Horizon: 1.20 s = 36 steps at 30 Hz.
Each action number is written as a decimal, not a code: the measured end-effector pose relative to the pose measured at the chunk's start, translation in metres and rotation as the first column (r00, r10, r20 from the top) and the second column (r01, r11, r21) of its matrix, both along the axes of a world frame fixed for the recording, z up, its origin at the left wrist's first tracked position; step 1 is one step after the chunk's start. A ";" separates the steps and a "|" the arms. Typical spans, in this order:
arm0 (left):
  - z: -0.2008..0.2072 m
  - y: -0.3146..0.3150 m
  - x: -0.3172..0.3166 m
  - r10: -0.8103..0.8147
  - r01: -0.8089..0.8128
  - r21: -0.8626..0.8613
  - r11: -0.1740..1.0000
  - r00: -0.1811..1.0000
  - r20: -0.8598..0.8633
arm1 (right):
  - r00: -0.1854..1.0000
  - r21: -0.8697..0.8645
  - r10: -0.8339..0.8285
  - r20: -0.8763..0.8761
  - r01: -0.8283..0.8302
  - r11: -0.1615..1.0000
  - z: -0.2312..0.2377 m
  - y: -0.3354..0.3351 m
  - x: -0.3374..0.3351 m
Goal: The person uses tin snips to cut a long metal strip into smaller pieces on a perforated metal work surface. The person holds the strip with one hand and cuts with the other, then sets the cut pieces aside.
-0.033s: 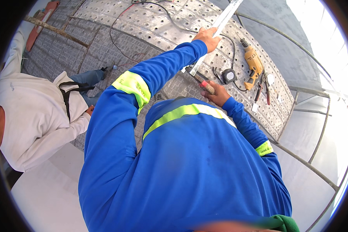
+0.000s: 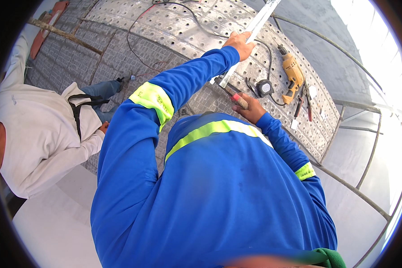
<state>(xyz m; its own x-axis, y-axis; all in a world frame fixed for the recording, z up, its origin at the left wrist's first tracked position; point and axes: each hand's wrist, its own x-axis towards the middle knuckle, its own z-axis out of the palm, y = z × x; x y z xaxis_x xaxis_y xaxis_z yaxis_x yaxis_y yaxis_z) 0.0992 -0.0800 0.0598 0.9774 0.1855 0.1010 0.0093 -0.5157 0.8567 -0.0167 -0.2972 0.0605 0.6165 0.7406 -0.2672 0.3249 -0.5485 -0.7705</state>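
Note:
My left hand [image 2: 240,46] is closed around a long, pale metal profile [image 2: 262,18], which slants from the upper right down toward my body. Lower down, near the profile's near end, my right hand [image 2: 253,108] grips a hand tool by its worn, red-banded handle [image 2: 240,101]. The tool's dark far end lies beside the profile's tip, too small to tell its kind. Right of my right hand, a black and grey tape measure [image 2: 264,87] lies on the perforated metal deck [image 2: 178,33]. Beyond it rest a yellow power drill [image 2: 292,73] and red-handled pliers [image 2: 308,105].
A dark cable [image 2: 193,17] loops across the deck. Scaffold tubes [image 2: 348,187] border the right side, with another tube [image 2: 64,35] at the upper left. A person in a pale top [image 2: 44,138] is close on my left. A grey wall [image 2: 308,27] rises beyond the deck.

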 end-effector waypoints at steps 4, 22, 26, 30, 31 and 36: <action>-0.006 0.001 0.000 -0.035 0.033 -0.069 0.997 0.999 -0.017 | 1.000 -0.023 -0.031 -0.002 0.031 0.999 -0.001 0.004 -0.003; 0.004 0.002 0.006 -0.024 0.024 -0.006 1.000 0.999 0.028 | 0.987 -0.060 0.017 -0.159 -0.027 0.998 0.005 -0.003 0.000; 0.005 0.001 0.008 -0.012 0.012 -0.007 1.000 1.000 0.028 | 0.993 -0.051 0.019 -0.117 -0.025 0.998 0.005 -0.003 0.000; 0.004 0.000 0.009 -0.024 0.020 -0.093 0.995 0.998 -0.050 | 1.000 0.006 0.026 -0.018 -0.026 1.000 0.005 0.000 -0.003; 0.003 0.000 0.010 -0.026 0.020 -0.104 0.994 0.998 -0.056 | 0.999 0.015 0.035 -0.008 -0.035 0.999 0.006 0.001 -0.003; -0.009 0.006 0.015 -0.057 0.058 -0.053 0.997 0.998 0.025 | 1.000 -0.108 -0.010 0.000 0.010 0.994 0.020 0.007 -0.002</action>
